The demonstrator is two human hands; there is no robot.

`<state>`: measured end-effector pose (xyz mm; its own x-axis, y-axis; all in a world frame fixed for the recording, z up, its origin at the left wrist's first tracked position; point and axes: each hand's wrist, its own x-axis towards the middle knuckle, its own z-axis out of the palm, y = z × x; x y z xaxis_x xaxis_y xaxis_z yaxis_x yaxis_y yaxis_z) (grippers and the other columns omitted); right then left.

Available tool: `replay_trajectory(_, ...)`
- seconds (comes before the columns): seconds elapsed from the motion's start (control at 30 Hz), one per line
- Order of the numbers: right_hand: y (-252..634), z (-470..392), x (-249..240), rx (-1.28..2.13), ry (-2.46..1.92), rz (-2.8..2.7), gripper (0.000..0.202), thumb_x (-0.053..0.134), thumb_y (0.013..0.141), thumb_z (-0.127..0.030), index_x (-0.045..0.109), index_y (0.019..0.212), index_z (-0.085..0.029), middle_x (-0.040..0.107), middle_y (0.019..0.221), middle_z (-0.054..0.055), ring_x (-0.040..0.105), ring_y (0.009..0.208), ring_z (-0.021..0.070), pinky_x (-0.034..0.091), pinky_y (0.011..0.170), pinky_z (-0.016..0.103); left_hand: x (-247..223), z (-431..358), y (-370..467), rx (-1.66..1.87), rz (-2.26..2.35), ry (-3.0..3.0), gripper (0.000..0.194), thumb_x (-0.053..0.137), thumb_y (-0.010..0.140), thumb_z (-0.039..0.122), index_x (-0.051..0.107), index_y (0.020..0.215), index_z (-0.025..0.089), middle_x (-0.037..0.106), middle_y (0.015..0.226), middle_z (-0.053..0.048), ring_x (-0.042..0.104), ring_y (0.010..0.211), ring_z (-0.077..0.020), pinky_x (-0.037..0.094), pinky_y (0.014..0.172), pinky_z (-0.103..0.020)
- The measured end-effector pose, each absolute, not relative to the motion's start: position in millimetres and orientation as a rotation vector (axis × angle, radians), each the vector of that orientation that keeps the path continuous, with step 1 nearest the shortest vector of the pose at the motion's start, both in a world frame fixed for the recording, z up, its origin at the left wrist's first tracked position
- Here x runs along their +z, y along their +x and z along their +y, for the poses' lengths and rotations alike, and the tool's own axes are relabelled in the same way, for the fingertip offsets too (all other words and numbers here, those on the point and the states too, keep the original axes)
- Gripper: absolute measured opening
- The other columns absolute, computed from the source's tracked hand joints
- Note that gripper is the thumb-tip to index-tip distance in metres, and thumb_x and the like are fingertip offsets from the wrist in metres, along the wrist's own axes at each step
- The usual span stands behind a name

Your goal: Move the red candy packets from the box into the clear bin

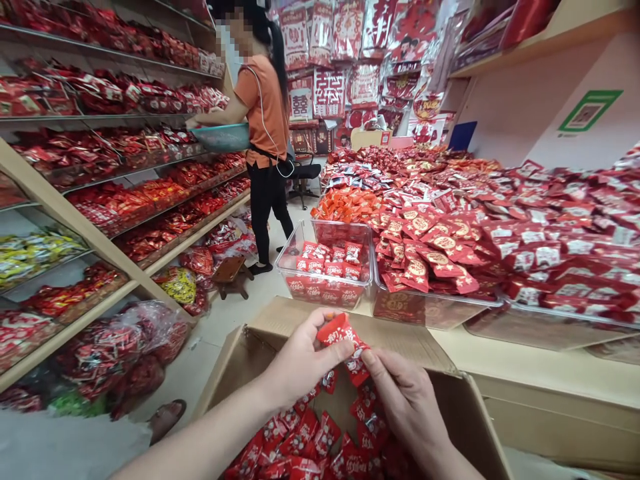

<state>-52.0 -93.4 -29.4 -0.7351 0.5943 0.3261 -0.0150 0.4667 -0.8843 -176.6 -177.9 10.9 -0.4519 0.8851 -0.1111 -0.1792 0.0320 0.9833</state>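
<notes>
My left hand (305, 357) pinches a small red packet (337, 333) with white print, thumb across its front. From the right, the fingers of my right hand (407, 393) close on the packet's lower end; whether they hold a second one overlapping it I cannot tell. Both hands are above an open cardboard box (483, 417), in which many similar red packets (300, 437) lie loose. Just beyond the box, a clear plastic bin (370, 250) holds several like packets set in rows.
To the right, heaped bins of dark red packets (440, 250) line a counter (530, 373). Stocked shelves (30, 120) run along the left. Further back stands a person in an orange top (267, 100) with a teal basin (223, 138). A wooden stool (233, 273) is on the floor.
</notes>
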Motion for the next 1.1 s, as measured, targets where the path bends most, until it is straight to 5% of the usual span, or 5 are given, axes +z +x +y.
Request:
replay_trajectory(0.2, -54.8, -87.4, -32.7, 1.594, -0.551, -1.993, 0.022, 0.045, 0.082, -0.035, 0.059, 0.082, -0.018, 0.059, 0.066, 0.001, 0.054, 0.062, 0.0118, 0.042, 0.059, 0.019, 61.1, -134.6, -244.9, 1.574, 1.759, 1.103, 0.038, 0.066, 0.066, 0.028, 0.041, 0.093, 0.018, 0.062, 0.082, -0.002, 0.061, 0.067, -0.0131, 0.048, 0.061, -0.025)
replay_trajectory(0.3, -56.5, -86.5, -33.4, 1.589, -0.587, -2.075, 0.026, 0.045, 0.081, -0.038, 0.059, 0.078, -0.017, 0.057, 0.063, 0.002, 0.052, 0.058, 0.0123, 0.041, 0.053, 0.020, 69.6, -80.2, -298.2, 1.176, 2.206, 1.330, 0.035, 0.062, 0.069, 0.031, 0.045, 0.096, 0.016, 0.063, 0.081, -0.002, 0.060, 0.067, -0.0127, 0.046, 0.059, -0.023)
replay_trajectory(0.47, -58.3, -91.4, -32.6, 1.438, -0.460, -2.237, 0.026, 0.042, 0.082, -0.033, 0.058, 0.069, -0.017, 0.056, 0.060, 0.001, 0.050, 0.056, 0.0113, 0.039, 0.053, 0.020, 40.3, -10.3, -338.6, 0.865, 2.421, 1.332, 0.029, 0.073, 0.053, 0.021, 0.055, 0.074, 0.013, 0.061, 0.070, -0.002, 0.057, 0.069, -0.0171, 0.042, 0.060, -0.024)
replay_trajectory(0.8, -59.9, -89.9, -33.8, 1.326, -0.267, -2.436, 0.022, 0.041, 0.082, -0.025, 0.056, 0.069, -0.017, 0.055, 0.062, 0.000, 0.049, 0.058, 0.0087, 0.035, 0.054, 0.017, 1.1, 20.9, -347.1, 0.672, 2.536, 1.275, 0.053, 0.074, 0.053, 0.033, 0.050, 0.096, 0.012, 0.059, 0.085, -0.006, 0.055, 0.073, -0.0176, 0.042, 0.062, -0.027)
replay_trajectory(1.1, -59.1, -90.9, -34.6, 1.305, -0.253, -2.512, 0.020, 0.041, 0.081, -0.021, 0.056, 0.069, -0.017, 0.057, 0.064, 0.000, 0.049, 0.059, 0.0094, 0.036, 0.055, 0.018, -7.7, 14.8, -339.6, 0.803, 2.484, 1.295, 0.026, 0.047, 0.083, 0.029, 0.051, 0.103, 0.013, 0.055, 0.100, -0.006, 0.055, 0.084, -0.0167, 0.047, 0.072, -0.035)
